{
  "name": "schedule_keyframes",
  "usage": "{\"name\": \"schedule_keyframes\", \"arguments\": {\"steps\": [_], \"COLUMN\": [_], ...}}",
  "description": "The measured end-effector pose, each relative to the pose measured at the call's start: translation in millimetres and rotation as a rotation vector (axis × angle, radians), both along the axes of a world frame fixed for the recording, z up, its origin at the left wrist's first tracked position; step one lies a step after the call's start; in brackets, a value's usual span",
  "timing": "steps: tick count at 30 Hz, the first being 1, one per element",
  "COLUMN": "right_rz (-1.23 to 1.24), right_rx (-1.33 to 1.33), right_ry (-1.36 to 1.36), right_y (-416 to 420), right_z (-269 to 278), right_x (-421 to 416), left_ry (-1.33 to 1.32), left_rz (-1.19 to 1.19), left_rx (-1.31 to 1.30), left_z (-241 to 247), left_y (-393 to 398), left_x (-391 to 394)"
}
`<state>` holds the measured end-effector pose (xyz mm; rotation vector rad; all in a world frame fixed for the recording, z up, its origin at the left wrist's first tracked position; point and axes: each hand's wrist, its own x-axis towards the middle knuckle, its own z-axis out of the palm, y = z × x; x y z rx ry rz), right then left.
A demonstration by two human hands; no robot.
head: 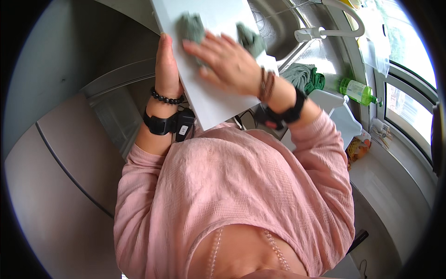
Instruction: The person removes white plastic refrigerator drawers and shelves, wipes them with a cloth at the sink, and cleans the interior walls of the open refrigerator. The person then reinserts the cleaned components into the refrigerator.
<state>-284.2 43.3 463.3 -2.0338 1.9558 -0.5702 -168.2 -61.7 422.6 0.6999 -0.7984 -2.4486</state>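
My left hand (166,66) grips the long left edge of a flat white panel (223,99), with the thumb upright along that side. The panel is tilted in front of my chest, and its far end runs out of the top of the view. My right hand (231,66) lies across its face, blurred, pressing on a grey-green cloth (192,28). Folds of the cloth (250,39) also show beyond the knuckles, and its middle is hidden under the palm. Black straps with small devices circle both wrists.
Behind the panel lies a stainless steel sink (278,26) with a white faucet (313,34). Grey and green cloths (301,77), a green pump bottle (357,91) and a white plastic container (336,108) sit to the right, beside the window (407,83). A dark seam (66,167) crosses the cabinet at left.
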Motion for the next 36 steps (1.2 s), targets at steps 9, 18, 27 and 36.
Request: {"name": "schedule_keyframes", "arguments": {"steps": [9, 18, 27, 36], "right_rz": [-0.420, -0.922, -0.669, -0.669], "right_rx": [0.038, -0.025, 0.078, -0.076], "right_ry": [0.037, -0.010, -0.058, -0.199], "right_y": [44.1, 141.7, 126.0, 118.5], "right_z": [-2.0, -49.8, -30.6, -64.9], "right_x": [24.8, -28.4, -7.5, -53.0], "left_ry": [-0.061, -0.129, -0.169, -0.305], "left_rz": [0.074, 0.122, 0.079, -0.025], "left_rx": [-0.012, -0.129, -0.082, -0.126], "left_z": [-8.4, -13.3, -16.4, -7.2], "left_y": [16.4, 21.6, 7.7, -23.4], "left_x": [-37.5, -42.6, -36.5, -18.9]}}
